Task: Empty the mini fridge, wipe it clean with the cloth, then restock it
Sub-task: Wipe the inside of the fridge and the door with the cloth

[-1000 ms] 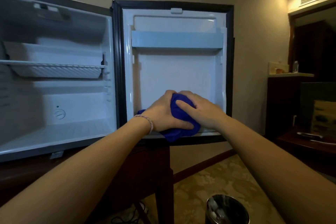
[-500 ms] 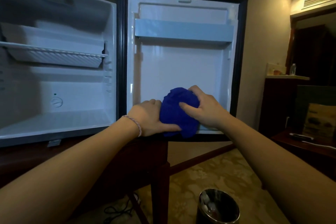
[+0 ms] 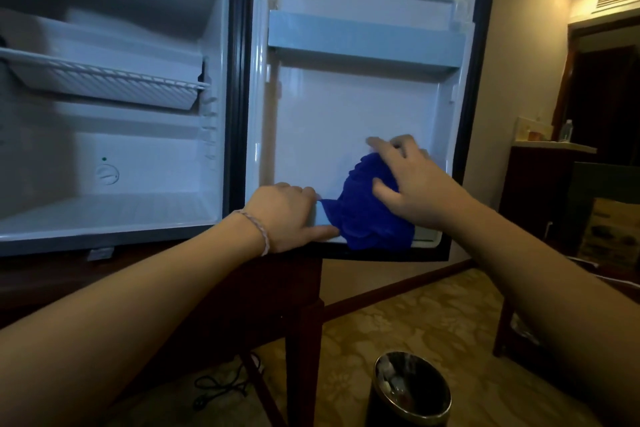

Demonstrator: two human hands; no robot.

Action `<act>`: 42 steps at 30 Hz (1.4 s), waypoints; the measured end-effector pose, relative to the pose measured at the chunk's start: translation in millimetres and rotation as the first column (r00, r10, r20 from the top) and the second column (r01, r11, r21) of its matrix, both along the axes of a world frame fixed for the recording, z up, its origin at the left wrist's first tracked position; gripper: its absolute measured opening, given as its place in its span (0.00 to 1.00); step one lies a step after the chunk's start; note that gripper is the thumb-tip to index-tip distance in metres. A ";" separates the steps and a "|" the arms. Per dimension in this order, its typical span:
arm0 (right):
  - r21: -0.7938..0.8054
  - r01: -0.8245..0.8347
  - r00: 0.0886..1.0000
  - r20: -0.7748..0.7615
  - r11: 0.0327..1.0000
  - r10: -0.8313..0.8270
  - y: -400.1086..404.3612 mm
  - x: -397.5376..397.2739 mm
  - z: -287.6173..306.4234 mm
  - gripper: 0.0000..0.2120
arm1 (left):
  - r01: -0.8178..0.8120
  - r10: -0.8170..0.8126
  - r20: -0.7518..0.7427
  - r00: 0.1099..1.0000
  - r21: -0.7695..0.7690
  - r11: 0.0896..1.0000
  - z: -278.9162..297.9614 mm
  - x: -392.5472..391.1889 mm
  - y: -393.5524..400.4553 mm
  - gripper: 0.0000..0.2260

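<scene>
The mini fridge (image 3: 145,163) stands open with nothing inside, its door (image 3: 346,107) swung out to the right. A crumpled blue cloth (image 3: 363,218) lies against the bottom right of the door's inner face, over the lower door shelf (image 3: 320,218). My right hand (image 3: 415,184) presses on the cloth with spread fingers, the fingertips reaching the door panel above it. My left hand (image 3: 280,215) grips the lower door shelf just left of the cloth, fingers curled over its top edge and the thumb along its front.
A white wire shelf (image 3: 104,80) crosses the fridge cavity, and a pale upper door shelf (image 3: 367,42) sits high on the door. The fridge rests on a dark wooden table (image 3: 301,340). A black bin (image 3: 412,388) and a cable (image 3: 221,388) are on the carpet below; dark furniture (image 3: 540,184) stands at right.
My right hand has slid the cloth right along the bottom of the door. My left hand has let go of the cloth and now grips the lower door shelf.
</scene>
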State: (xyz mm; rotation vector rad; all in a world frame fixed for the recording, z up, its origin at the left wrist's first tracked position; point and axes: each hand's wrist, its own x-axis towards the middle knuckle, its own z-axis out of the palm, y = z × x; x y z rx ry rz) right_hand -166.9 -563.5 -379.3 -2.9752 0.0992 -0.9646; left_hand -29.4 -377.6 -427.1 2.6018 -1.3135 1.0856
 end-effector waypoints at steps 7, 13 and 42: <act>-0.269 0.065 0.950 -0.277 0.961 -0.141 10.3 11.4 -0.3 0.47 | -0.014 0.015 -0.011 1.000 0.065 0.998 3.0 3.0 -2.5 0.37; -0.141 0.021 0.967 -0.249 0.990 -0.057 -17.1 17.2 -1.6 0.39 | 0.007 -0.010 0.064 0.998 0.052 0.999 -0.6 12.3 -8.2 0.36; -0.104 -0.131 0.987 -0.106 0.986 0.120 62.7 74.9 -4.3 0.30 | 0.236 -0.547 -0.083 0.833 -0.841 0.486 63.2 67.8 29.2 0.52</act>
